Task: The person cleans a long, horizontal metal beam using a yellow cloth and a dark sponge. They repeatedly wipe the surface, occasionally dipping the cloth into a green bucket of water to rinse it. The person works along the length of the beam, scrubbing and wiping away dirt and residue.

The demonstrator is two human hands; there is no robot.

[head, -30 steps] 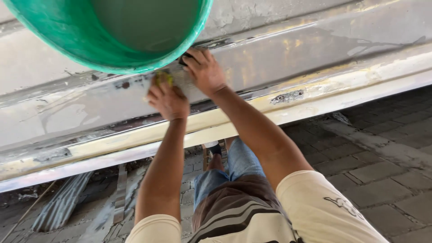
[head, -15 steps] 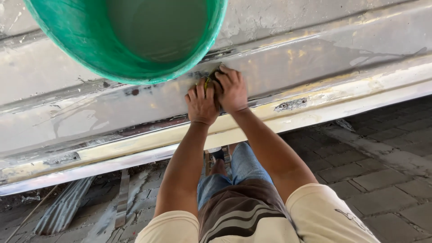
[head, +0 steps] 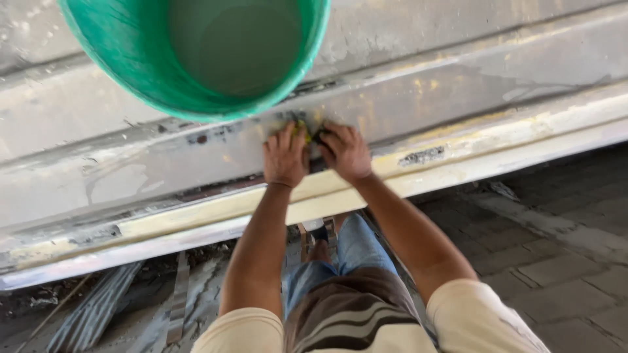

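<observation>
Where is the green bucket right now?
In the head view, the green bucket fills the upper left, directly above the left hand and right hand pressed on the grey panel.

The worn grey ledge (head: 163,163), streaked with yellowed filler, carries a green bucket (head: 144,59) just up and left of the grip. Both hands press a small yellow pad (head: 305,131) flat on it. Paved floor (head: 556,255) lies below.

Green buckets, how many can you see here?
1. The green bucket sits at the top left on the worn grey panel, above both hands. Others may lie outside the view.
</observation>
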